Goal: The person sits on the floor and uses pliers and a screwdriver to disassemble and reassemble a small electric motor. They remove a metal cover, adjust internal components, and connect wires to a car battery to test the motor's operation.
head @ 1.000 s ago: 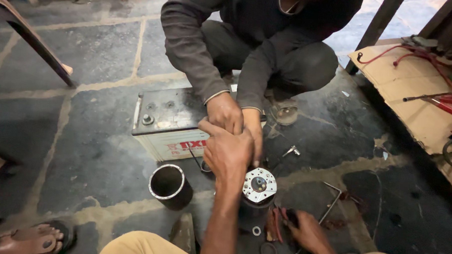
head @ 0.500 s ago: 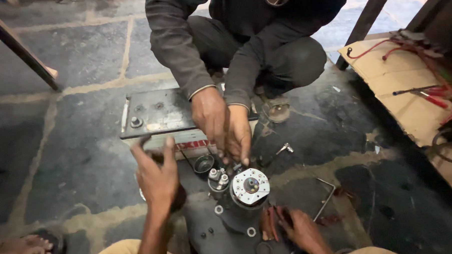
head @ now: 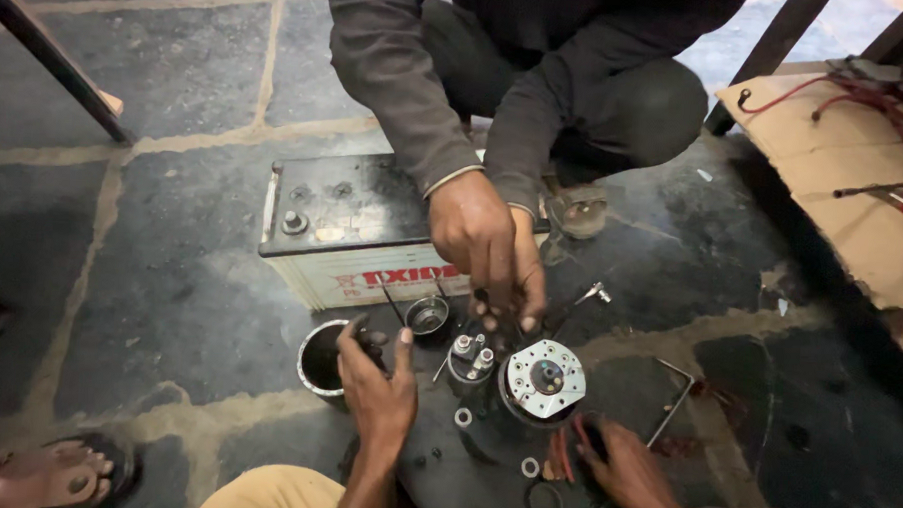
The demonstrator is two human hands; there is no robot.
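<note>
Motor assembly (head: 544, 379) on floor (head: 171, 274) between hands. Left hand (head: 377, 387) half-open, gripping small dark part beside metal cup (head: 320, 360). Right hand (head: 629, 471) resting at assembly base; grip unclear.

The work surface was a dark stone floor (head: 170, 304) with pale joints. A car battery (head: 357, 231) lay flat on it. Just in front of the battery stood an open metal cylinder (head: 320, 360) and a small metal cup (head: 428, 314). A bent rod (head: 675, 397) lay further right, and loose washers (head: 463, 417) lay further forward.
</note>
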